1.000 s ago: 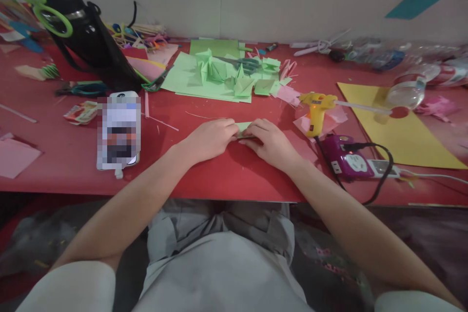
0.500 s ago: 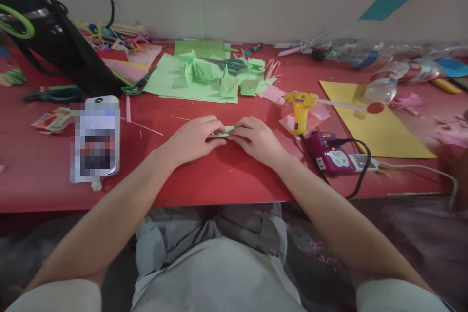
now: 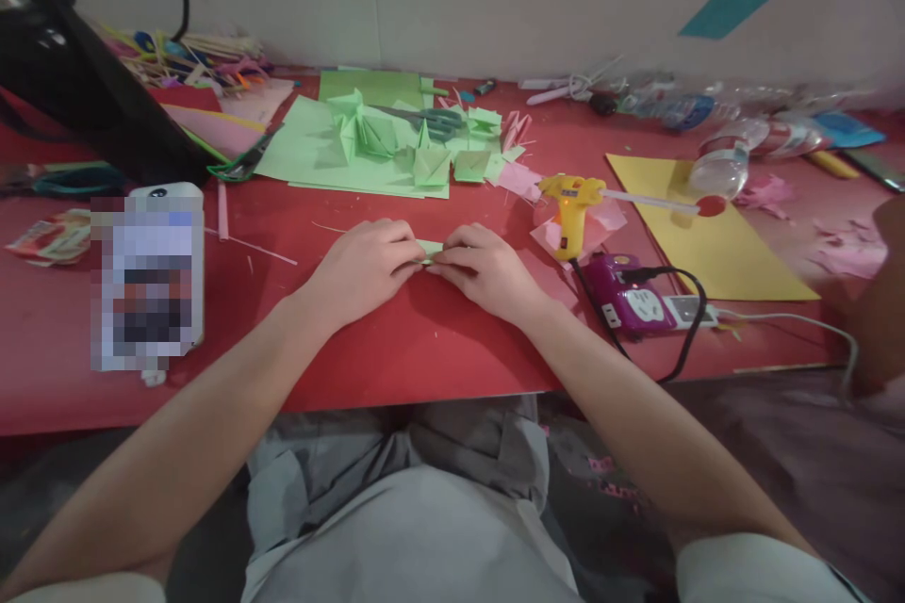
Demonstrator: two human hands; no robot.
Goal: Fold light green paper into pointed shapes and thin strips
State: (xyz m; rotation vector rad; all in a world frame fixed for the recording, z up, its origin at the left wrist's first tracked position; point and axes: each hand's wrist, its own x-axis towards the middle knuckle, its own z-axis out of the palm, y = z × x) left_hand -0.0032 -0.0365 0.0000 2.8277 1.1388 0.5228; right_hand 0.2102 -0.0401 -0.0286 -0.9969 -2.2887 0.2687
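Note:
Both hands rest on the red table (image 3: 424, 349) and pinch one small folded piece of light green paper (image 3: 428, 248) between them. My left hand (image 3: 360, 266) has its fingers curled over the paper's left end. My right hand (image 3: 487, 268) presses its fingertips on the right end. Most of the paper is hidden under the fingers. Behind the hands lie green paper sheets (image 3: 311, 155) with several folded green pieces (image 3: 431, 165) and a pair of scissors (image 3: 428, 120) on top.
A yellow glue gun (image 3: 571, 207) stands right of my hands, by a purple power strip (image 3: 633, 304) with a black cord. A yellow sheet (image 3: 707, 236) and a plastic bottle (image 3: 721, 168) lie further right. A phone (image 3: 150, 273) and black bag (image 3: 85, 104) are left.
The camera has turned a little to the right, so everything has slid leftward in view. My hands stay on the green paper, fingers shifting slightly along its fold.

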